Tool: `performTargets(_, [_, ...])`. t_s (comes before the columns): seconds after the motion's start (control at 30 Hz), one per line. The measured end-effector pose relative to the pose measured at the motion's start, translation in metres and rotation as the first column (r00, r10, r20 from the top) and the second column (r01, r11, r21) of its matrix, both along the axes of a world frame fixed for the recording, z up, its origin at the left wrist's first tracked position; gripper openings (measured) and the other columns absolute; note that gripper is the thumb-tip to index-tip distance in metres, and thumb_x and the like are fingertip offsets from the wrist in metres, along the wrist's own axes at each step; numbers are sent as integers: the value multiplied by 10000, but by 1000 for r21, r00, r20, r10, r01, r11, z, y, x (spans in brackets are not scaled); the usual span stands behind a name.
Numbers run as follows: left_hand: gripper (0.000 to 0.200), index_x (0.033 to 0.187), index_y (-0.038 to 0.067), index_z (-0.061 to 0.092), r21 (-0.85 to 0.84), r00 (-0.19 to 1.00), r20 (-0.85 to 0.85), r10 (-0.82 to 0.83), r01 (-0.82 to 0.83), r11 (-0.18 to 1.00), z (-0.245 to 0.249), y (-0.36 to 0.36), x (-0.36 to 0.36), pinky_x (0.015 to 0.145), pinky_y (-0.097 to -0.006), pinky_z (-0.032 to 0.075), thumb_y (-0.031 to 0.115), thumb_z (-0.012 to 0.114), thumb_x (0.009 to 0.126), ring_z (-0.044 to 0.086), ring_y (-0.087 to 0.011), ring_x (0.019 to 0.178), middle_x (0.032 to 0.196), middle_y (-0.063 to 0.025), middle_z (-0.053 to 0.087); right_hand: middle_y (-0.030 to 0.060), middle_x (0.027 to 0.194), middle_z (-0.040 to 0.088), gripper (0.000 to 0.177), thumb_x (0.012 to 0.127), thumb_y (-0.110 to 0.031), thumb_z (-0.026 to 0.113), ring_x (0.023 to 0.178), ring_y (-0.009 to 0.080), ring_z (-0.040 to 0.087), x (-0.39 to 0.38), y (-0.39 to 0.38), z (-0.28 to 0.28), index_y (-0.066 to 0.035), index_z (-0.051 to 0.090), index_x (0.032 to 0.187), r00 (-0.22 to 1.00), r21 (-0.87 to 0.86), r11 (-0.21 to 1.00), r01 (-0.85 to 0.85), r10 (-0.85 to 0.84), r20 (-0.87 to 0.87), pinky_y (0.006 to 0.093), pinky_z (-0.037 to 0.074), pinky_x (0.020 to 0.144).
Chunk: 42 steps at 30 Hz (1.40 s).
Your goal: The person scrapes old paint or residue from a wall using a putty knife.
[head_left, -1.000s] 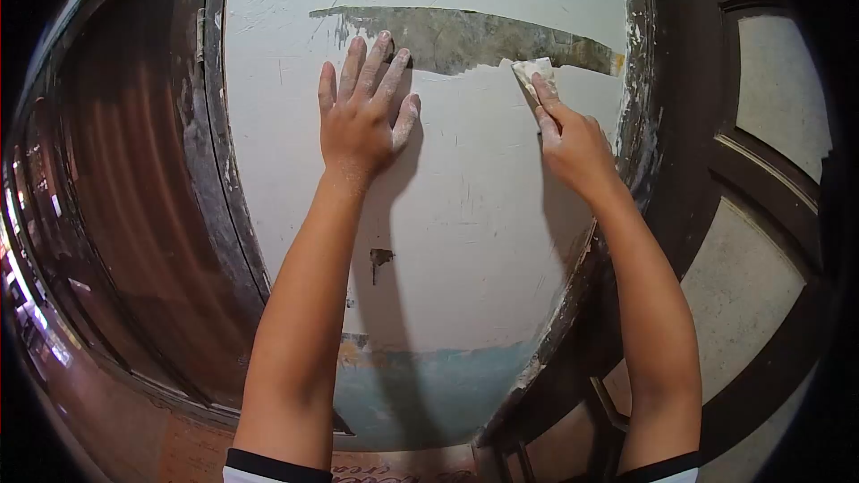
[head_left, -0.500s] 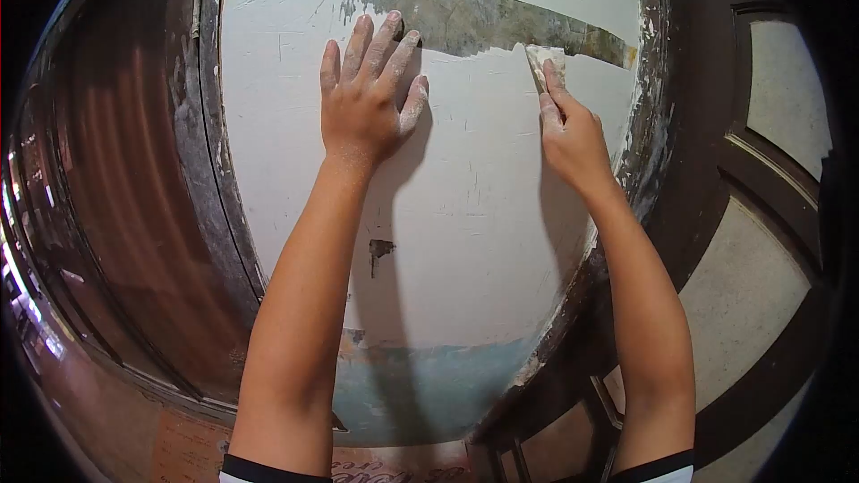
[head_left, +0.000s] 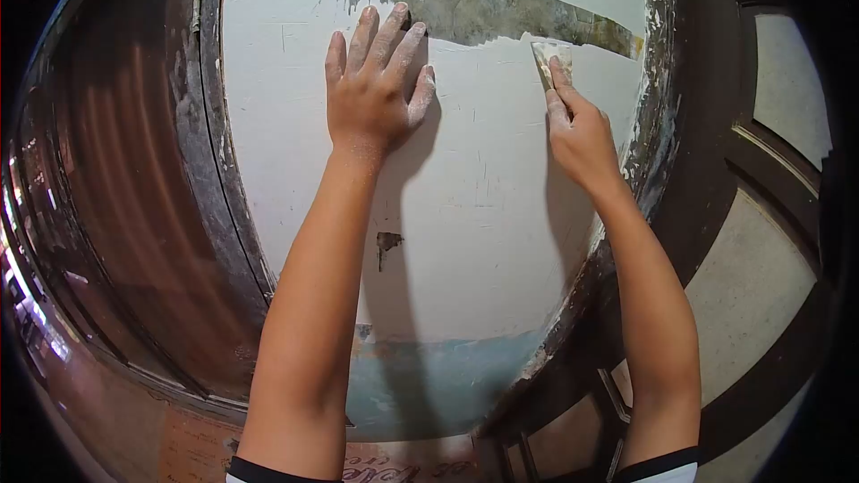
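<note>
My left hand (head_left: 376, 89) is spread on a white-coated wall panel (head_left: 465, 170), its dusty fingers reaching toward a bare grey strip (head_left: 510, 13). In my right hand (head_left: 577, 125) is a putty knife (head_left: 552, 55) smeared with white paste, my fingers pressed along its blade. Its top edge lies against the white coating, just under the ragged lower border of the grey strip. My right palm hides the handle.
A dark patch (head_left: 387, 243) shows through the coating below my left hand. Blue-green paint (head_left: 447, 371) runs along the panel's bottom. Worn dark frames border both sides, with a brown ribbed panel (head_left: 134, 188) at left and a dark panelled door (head_left: 698, 215) at right.
The whole view has shifted a little. Against the wall, the putty knife has moved slightly down from the grey strip's lower edge. My left hand stays in the same spot.
</note>
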<state>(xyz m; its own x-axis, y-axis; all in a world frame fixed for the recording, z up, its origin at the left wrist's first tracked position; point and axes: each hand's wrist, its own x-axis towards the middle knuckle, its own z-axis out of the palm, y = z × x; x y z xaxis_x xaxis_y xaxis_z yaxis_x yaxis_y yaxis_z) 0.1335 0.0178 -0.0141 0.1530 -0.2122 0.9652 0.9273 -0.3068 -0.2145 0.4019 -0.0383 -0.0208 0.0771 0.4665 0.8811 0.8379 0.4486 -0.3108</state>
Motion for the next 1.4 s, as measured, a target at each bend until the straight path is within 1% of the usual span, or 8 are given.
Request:
performTargets(0.17, [479, 1409, 263, 657, -4, 1000, 4, 6, -6, 1000, -1, 0, 1, 1257, -536, 255, 339, 679, 937, 414, -264, 1519, 1595, 31, 525, 285, 1199, 715, 495, 1069, -281, 523, 1118, 469, 681, -4, 12, -1, -259, 506, 1563, 998, 104, 993, -57, 59, -23, 487, 513, 1007])
performTargets(0.23, [482, 1405, 261, 659, -3, 1000, 2, -23, 23, 1000, 0, -1, 0, 1254, -541, 258, 324, 683, 928, 420, -266, 1516, 1590, 31, 531, 283, 1208, 713, 490, 1067, -273, 523, 1140, 470, 673, -8, 6, -2, -253, 514, 1556, 995, 81, 993, -85, 89, -44, 480, 511, 1020])
performTargets(0.57, [475, 1392, 259, 666, 10, 1000, 15, -9, 9, 1000, -1, 0, 2, 1251, -541, 260, 343, 689, 925, 435, -264, 1504, 1587, 36, 533, 258, 1196, 728, 465, 1067, -300, 514, 1123, 467, 678, -8, -1, 5, -268, 545, 1530, 1000, 10, 1000, 20, -19, -22, 471, 518, 1001])
performTargets(0.73, [464, 1388, 257, 668, 2, 1000, 13, -8, 8, 1000, -1, 0, 1, 1257, -529, 251, 338, 682, 931, 429, -261, 1508, 1587, 39, 534, 262, 1009, 742, 493, 1052, -288, 523, 950, 447, 707, -9, 2, 5, -281, 528, 1545, 999, 26, 1000, 4, -3, -35, 477, 538, 900])
performTargets(0.9, [478, 1393, 253, 663, -8, 1000, 14, -6, 6, 1000, -1, -1, 1, 1250, -537, 257, 322, 688, 920, 425, -267, 1512, 1586, 29, 536, 258, 979, 739, 489, 1051, -296, 532, 925, 442, 708, -4, 5, 7, -283, 533, 1540, 999, 54, 999, 9, -11, 32, 471, 535, 889])
performTargets(1.1, [488, 1413, 262, 648, -59, 1000, 22, -21, 22, 998, -2, -3, 2, 1270, -539, 235, 315, 670, 928, 387, -268, 1537, 1615, 37, 501, 246, 947, 742, 478, 1054, -296, 539, 923, 447, 710, -5, 2, 3, -321, 541, 1531, 1000, 16, 1000, -6, 6, -4, 496, 530, 880])
performTargets(1.3, [575, 1502, 277, 549, -108, 998, -25, 52, -54, 993, -2, -3, -5, 1293, -542, 146, 461, 629, 963, 295, -272, 1581, 1685, 20, 392, 221, 914, 748, 495, 1042, -312, 538, 913, 438, 714, 0, 1, 0, -361, 529, 1534, 1000, -24, 1000, 15, -16, -3, 520, 540, 891])
performTargets(1.4, [702, 1583, 318, 465, -160, 991, -135, 12, -34, 987, 3, -10, -18, 1291, -584, 104, 573, 624, 949, 242, -265, 1604, 1716, 23, 335, 228, 898, 742, 494, 1043, -324, 541, 914, 459, 706, -3, -4, 5, -382, 526, 1533, 995, -61, 994, 90, -87, 43, 535, 545, 882])
